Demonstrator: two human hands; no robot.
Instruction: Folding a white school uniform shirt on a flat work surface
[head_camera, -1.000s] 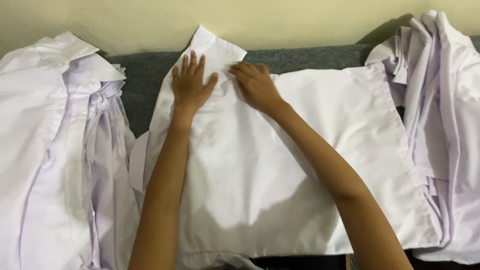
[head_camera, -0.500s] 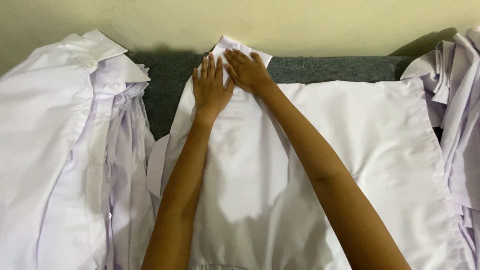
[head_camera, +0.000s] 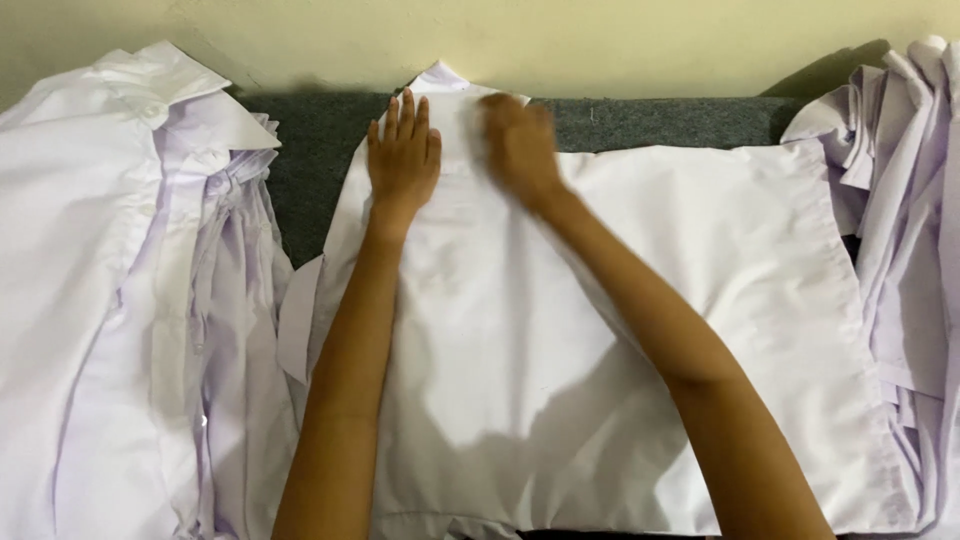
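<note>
A white shirt (head_camera: 640, 330) lies spread flat on a dark grey padded surface (head_camera: 310, 150), its collar end pointing at the wall. My left hand (head_camera: 403, 152) rests flat on the cloth just below the collar, fingers straight and close together. My right hand (head_camera: 520, 148) is beside it on the same upper part of the shirt, blurred by motion, palm down on the fabric. Neither hand grips anything.
A pile of white shirts (head_camera: 120, 300) lies at the left, collars toward the wall. Another heap of white garments (head_camera: 905, 200) sits at the right edge. A pale yellow wall (head_camera: 600, 40) runs along the far side.
Both hands have stayed at the collar end; the right hand has slid sideways over the cloth, away from the collar tip. The view has shifted slightly.
</note>
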